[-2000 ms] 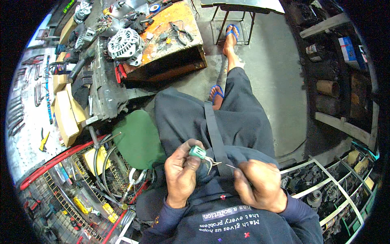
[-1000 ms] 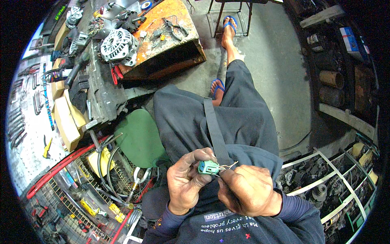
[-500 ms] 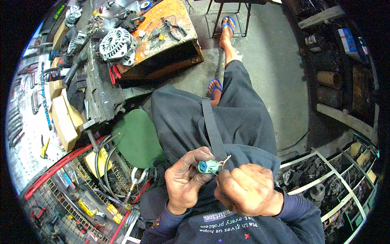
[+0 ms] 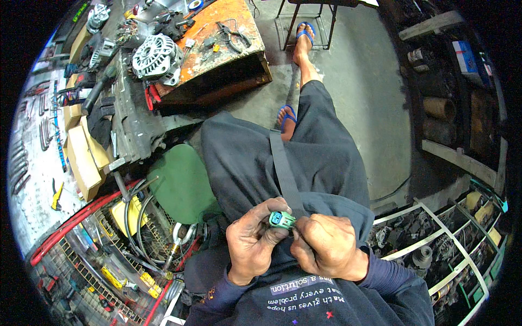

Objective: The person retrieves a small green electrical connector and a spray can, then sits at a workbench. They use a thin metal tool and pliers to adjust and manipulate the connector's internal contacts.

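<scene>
Green connector (image 4: 280,220) in left hand (image 4: 249,243), rear end seemingly against right hand (image 4: 333,247).

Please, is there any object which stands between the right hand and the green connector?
Nothing visible stands between them. The left hand pinches the green connector, and the right hand is close by its right end. Whether the right fingertips touch it, I cannot tell.

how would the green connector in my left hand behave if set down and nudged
The connector is probably light, being small enough for the left hand to pinch. Its boxy body would likely slide rather than roll. Squared edges suggest a stiff shell.
</scene>
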Tool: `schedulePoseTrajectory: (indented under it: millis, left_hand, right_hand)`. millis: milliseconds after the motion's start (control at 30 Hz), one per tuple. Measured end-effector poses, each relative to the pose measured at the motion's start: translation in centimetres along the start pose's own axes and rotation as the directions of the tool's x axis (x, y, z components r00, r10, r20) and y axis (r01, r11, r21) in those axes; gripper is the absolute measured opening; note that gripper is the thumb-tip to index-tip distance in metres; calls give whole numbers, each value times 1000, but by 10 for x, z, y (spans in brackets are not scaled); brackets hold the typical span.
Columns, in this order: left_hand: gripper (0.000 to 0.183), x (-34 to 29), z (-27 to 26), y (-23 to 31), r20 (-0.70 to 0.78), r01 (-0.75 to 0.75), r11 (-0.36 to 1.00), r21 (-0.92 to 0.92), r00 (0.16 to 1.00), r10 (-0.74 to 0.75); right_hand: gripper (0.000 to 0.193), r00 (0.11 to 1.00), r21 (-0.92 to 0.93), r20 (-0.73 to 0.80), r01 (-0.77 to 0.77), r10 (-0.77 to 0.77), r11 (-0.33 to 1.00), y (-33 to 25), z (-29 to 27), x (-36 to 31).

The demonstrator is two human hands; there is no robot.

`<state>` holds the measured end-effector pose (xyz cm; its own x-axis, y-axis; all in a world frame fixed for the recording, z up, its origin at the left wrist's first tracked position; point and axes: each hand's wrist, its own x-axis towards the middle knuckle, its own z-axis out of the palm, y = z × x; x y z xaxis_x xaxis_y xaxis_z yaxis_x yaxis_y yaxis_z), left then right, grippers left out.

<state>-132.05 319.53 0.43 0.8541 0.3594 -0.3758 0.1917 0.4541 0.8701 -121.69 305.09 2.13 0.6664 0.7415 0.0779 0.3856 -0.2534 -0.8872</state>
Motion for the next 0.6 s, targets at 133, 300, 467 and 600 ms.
schedulePoseTrajectory:
  millis: [133, 300, 467, 600]
  left_hand:
    - [42, -1, 2, -2, -10, 17, 1000, -19, 1000, -17]
    - [43, 0, 5, -5, -30, -5, 995, -95, 1000, 3]
    - [46, -2, 10, -5, -50, -31, 991, -133, 998, 24]
    - [45, 1, 9, -7, -42, -46, 988, -148, 998, 41]
  right_hand:
    - [32, 997, -2, -61, 42, -42, 999, 6, 11, -3]
    - [40, 990, -113, -82, 108, -117, 988, 5, 14, -3]
    - [41, 983, -89, -119, 126, -136, 988, 7, 15, -3]
    - [36, 987, -39, -130, 86, -90, 996, 8, 19, -3]
